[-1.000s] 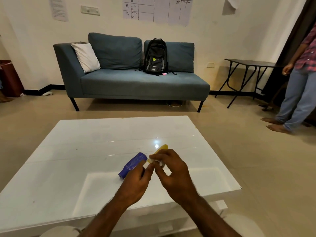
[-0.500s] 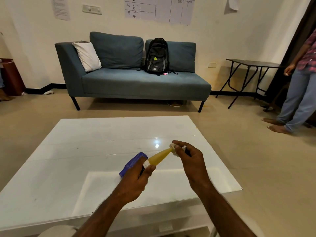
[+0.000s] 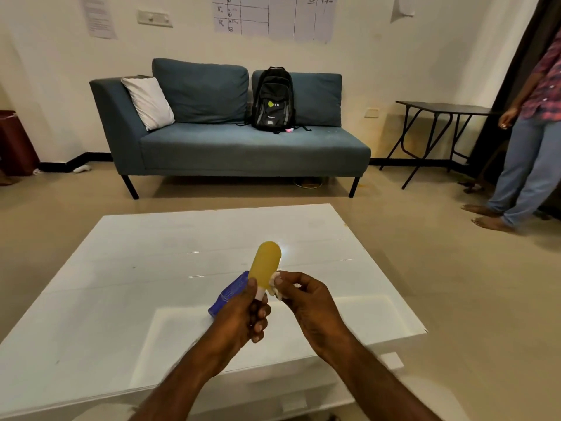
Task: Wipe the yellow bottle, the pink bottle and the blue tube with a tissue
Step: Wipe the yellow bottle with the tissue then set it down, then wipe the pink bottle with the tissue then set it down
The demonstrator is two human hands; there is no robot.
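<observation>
My left hand [image 3: 243, 317] grips the yellow bottle [image 3: 265, 264] by its white cap end and holds it nearly upright above the white table [image 3: 121, 284]. A small wad of white tissue [image 3: 277, 288] is pinched in my right hand [image 3: 309, 302] and pressed against the bottle's lower right side. The blue tube [image 3: 229, 294] lies on the table just behind my left hand, partly hidden by it. I see no pink bottle in this view.
A blue sofa [image 3: 236, 147] with a black backpack [image 3: 273, 100] and white pillow [image 3: 148, 101] stands beyond the table. A black folding table [image 3: 440, 129] and a standing person [image 3: 528, 147] are at the right. A dark red bin [image 3: 15, 141] sits far left.
The yellow bottle has swung from slanting to nearly upright in my left hand. My right hand with the tissue slid from the bottle's far tip down to its base.
</observation>
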